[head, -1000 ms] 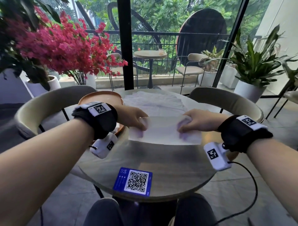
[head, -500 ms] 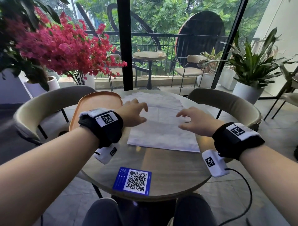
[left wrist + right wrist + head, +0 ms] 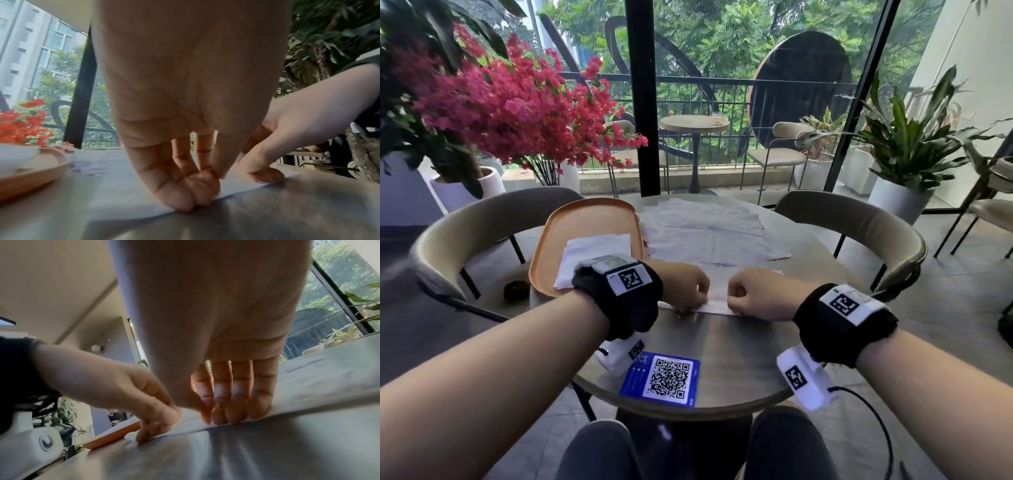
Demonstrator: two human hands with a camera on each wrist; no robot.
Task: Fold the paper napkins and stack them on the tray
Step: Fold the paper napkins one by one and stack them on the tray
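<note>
Both my left hand [image 3: 685, 286] and right hand [image 3: 753, 291], centre frame, grip the paper napkin [image 3: 717, 294] by pinching its near edge; I'd match corners first, then crease outward against the desk [image 3: 722, 342].

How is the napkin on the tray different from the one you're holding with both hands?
The napkin on the tray lies in the orange tray; the held napkin lies on the table. Nothing touches the napkin on the tray, but the left hand and right hand pinch the held napkin's near edge. The napkin on the tray is a neat folded rectangle; the held napkin is mostly hidden by the hands. Both are white paper.
</note>
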